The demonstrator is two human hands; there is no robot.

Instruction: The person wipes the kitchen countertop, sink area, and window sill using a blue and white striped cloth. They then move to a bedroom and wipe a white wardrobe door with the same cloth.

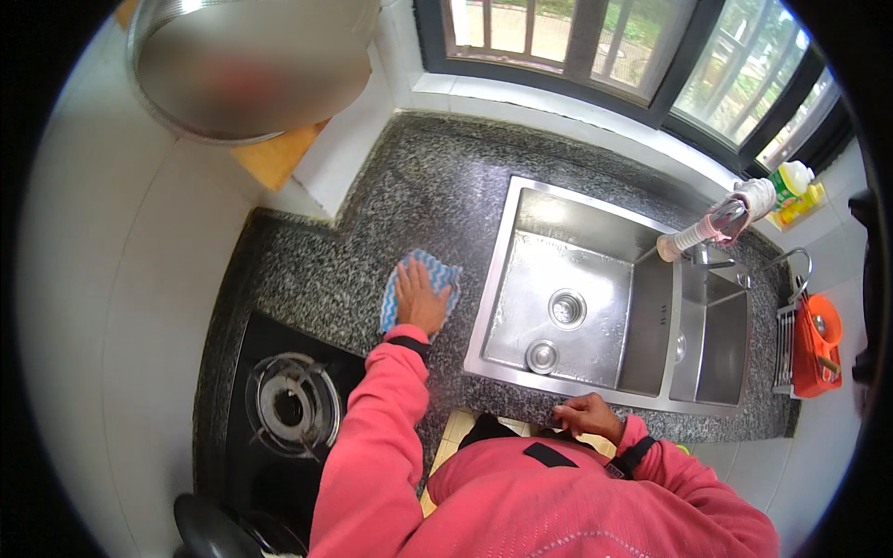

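My left hand (421, 298) lies flat, palm down, on a blue-and-white zigzag-patterned cloth (444, 270), pressing it on the speckled granite countertop (363, 279) between the gas hob and the sink. My right hand (590, 416) is at the counter's front edge, just below the steel rim of the sink, with its fingers curled; nothing can be made out in it. The stainless-steel double-bowl sink (488, 314) is wet inside, and a round strainer (543, 356) lies in its larger bowl beside the drain (566, 309).
A black gas hob (241, 397) with a burner is at the left, near a dark pan (209, 526). The faucet (708, 261), with a wrapped hose, rises behind the sink. Bottles (792, 181) stand at the window, an orange container (809, 363) hangs at the right, and a metal vessel (136, 77) is upper left.
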